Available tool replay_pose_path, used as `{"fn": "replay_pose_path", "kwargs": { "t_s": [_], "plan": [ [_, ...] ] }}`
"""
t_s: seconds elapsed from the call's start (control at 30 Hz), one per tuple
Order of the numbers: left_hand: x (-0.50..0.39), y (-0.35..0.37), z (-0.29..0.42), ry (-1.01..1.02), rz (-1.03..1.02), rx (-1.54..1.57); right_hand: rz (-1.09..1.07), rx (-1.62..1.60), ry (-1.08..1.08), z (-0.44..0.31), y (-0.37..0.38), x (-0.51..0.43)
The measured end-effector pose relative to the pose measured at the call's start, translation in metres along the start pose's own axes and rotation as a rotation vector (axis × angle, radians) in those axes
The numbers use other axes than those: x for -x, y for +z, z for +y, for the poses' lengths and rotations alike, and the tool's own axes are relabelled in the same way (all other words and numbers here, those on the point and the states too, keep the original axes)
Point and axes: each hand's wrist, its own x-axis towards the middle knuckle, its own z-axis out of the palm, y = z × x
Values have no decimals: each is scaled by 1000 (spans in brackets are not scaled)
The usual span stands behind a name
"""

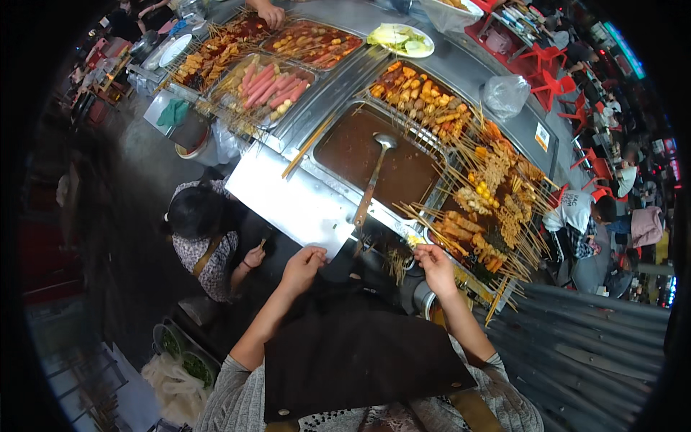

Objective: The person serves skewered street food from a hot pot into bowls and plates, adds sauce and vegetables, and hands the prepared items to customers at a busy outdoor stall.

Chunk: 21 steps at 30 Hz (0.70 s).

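My left hand (305,268) is beside the near corner of a bare steel counter panel (286,194), its fingers curled together. My right hand (437,271) is raised with thumb and fingertips close together, in front of a small yellow item (414,240). I cannot make out whether either hand pinches something thin. Beyond them, a steel pan of brown broth (351,148) holds a ladle (375,173), its wooden handle resting over the near rim. To the right hand's upper right lie food skewers (486,210) in sauce, sticks pointing outward. A bunch of bare sticks (397,265) hangs between the hands.
A person with dark hair (202,216) stands at my left, a thin item in hand. Across the counter, another person's hand (270,15) reaches over skewer trays (275,86). A lettuce plate (402,40) and plastic bag (505,96) sit at the back. Long chopsticks (307,146) lie beside the broth.
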Motion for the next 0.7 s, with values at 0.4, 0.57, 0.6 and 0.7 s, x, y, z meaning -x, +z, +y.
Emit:
{"fn": "replay_pose_path", "kwargs": {
  "t_s": [0.4, 0.57, 0.6, 0.7],
  "plan": [
    [-170, -60, 37, 412, 597, -1120, 89, -78, 77, 26, -1, 63],
    [-219, -73, 40, 6, 460, -1277, 224, -69, 157, 32, -10, 93],
    [-222, -75, 41, -10, 402, -1321, 221, -44, 121, 34, -11, 99],
    [-224, -77, 44, -7, 328, -1330, 250, -56, 174, 40, -12, 107]
  ]
}}
